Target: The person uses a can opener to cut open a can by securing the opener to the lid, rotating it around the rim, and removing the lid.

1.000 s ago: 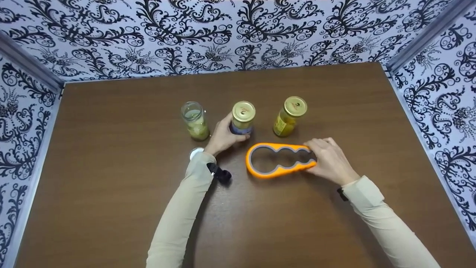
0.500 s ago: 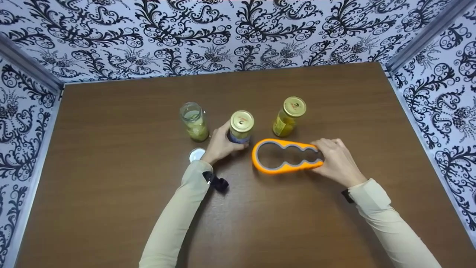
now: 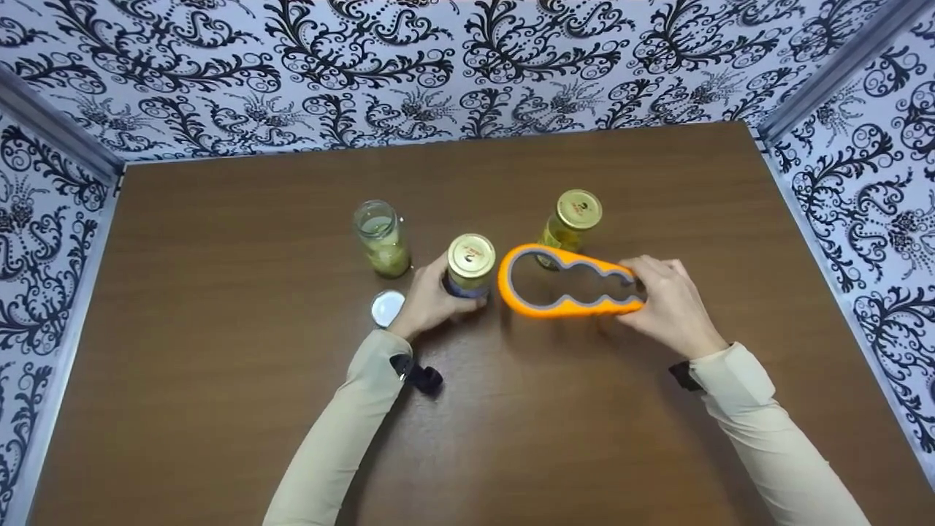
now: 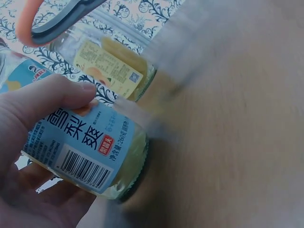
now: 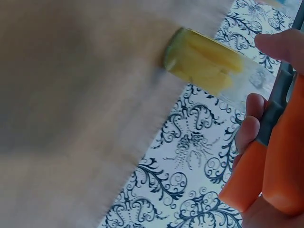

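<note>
My left hand (image 3: pixel 426 301) wraps a lidded jar (image 3: pixel 470 261) about midway along the desk (image 3: pixel 219 365), its barcode (image 4: pixel 84 169) visible only from my left wrist; my right hand (image 3: pixel 672 307) grips an orange opener (image 3: pixel 555 312). Since a second ago, the lidded jar has come toward the near edge, and the opener partly hides the yellow jar (image 3: pixel 566 232) from the head view.

A brown wood-look desk (image 3: pixel 182 409) meets a white back wall (image 3: pixel 438 66) with black scrollwork at twelve o'clock; matching side walls (image 3: pixel 36 256) rise at nine and three. Grey corner strips (image 3: pixel 62 120), possibly metal, run at ten and two.
</note>
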Available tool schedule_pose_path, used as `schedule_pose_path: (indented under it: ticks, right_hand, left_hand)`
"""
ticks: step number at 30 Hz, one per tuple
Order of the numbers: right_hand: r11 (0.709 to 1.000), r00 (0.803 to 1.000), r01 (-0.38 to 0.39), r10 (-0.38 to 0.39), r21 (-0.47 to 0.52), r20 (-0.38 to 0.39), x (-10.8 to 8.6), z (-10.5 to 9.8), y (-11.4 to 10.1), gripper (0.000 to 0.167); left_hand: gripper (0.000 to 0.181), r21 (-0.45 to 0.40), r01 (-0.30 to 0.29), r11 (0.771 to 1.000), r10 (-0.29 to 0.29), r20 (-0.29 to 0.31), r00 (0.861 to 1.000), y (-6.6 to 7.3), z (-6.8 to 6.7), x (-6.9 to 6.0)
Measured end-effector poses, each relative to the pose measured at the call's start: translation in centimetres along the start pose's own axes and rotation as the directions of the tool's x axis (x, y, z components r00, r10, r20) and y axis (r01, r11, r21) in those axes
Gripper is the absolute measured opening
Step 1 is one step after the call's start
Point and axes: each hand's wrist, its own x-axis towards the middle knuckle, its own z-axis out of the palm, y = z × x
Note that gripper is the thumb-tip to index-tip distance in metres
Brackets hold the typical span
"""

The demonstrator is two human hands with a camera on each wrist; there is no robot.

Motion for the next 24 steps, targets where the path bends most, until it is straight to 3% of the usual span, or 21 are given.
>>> schedule_pose_path:
  ticks: [8,14,19,21,24]
  right_hand:
    - [0.999,1.0,-0.007,0.008,0.052,-0.02,1.7,-1.0,-1.2,0.052]
    - [0.995,0.998,0.061,-0.059,0.079,-0.02,3.0,-1.4,-2.5,0.049]
    - [0.991,0.994,0.109,-0.109,0.076,0.006,3.8,-1.4,-3.8,0.05]
    - [0.99,0.992,0.121,-0.122,0.066,0.018,4.1,-1.4,-4.3,0.05]
    - [0.989,0.989,0.143,-0.144,0.049,0.029,4.5,-1.1,-5.0,0.05]
  left_hand:
    - [0.071,-0.041,-0.004,0.999,0.007,0.052,0.999,0.3,0.0,-0.8]
    - [0.079,-0.043,-0.024,0.999,0.027,0.066,0.997,0.8,0.4,-1.1]
    - [0.066,-0.025,-0.037,0.999,0.038,0.056,0.998,1.4,0.9,-1.4]
    - [0.063,-0.007,-0.058,0.998,0.059,0.045,0.997,1.6,1.1,-1.6]
    - [0.064,-0.017,-0.136,0.991,0.136,0.018,0.991,1.8,1.4,-1.9]
